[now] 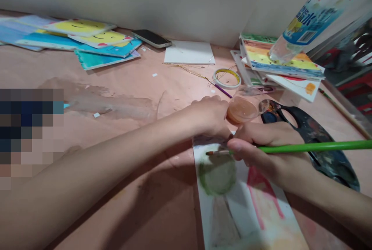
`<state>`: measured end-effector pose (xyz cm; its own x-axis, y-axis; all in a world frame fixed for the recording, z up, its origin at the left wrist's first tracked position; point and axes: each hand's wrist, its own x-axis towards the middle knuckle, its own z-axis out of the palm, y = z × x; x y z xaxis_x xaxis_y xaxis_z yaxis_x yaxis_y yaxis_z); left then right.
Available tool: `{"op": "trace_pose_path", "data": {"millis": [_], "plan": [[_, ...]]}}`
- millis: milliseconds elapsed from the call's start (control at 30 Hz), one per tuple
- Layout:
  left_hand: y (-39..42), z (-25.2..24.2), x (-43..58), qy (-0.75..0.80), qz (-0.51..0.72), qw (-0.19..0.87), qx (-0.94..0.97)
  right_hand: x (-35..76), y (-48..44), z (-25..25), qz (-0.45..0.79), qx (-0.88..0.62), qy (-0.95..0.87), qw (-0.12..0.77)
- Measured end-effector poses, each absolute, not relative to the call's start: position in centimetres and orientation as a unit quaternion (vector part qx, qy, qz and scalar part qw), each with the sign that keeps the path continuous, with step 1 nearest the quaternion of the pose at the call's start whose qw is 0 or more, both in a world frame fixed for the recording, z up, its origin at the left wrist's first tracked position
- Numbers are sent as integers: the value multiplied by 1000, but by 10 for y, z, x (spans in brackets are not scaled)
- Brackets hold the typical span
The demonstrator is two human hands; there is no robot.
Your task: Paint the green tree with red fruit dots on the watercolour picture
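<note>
A green-handled paintbrush (290, 147) is pinched in my right hand (261, 141), its bristles over a round green tree top. That tree is painted on a white sheet (242, 172), which also bears pink strokes and a pale grey trunk. My left hand (210, 114) is curled at the top end of the sheet, against the side of a clear cup of brownish water (242, 108); its fingertips are hidden. Behind my right hand lies a dark paint palette (328, 145), partly covered by the hand and brush.
Painted cards (95, 35) are piled at the back left, beside a phone (151, 38) and a blank white board (189, 52). A tape roll (226, 78) lies near a purple brush (222, 90). A plastic bottle (308, 21) stands tilted in view on stacked paintings (290, 68).
</note>
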<state>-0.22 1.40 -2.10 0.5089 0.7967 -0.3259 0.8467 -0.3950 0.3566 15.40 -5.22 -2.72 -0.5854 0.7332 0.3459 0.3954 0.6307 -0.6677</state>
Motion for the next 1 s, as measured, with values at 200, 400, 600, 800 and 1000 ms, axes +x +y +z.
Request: {"op": "trace_pose_path", "data": {"millis": [200, 400, 600, 800, 1000], "plan": [[16, -23, -2, 477, -50, 254, 840, 152, -53, -25, 247, -345, -845, 324], [16, -20, -3, 465, -45, 260, 845, 151, -54, -20, 236, -355, -851, 308], [18, -23, -3, 473, -49, 254, 842, 153, -55, -20, 224, -345, -859, 306], [19, -24, -4, 468, -44, 254, 845, 156, -53, -21, 181, -328, -878, 297], [20, -27, -6, 464, -40, 242, 851, 158, -52, -24, 166, -311, -890, 288]]}}
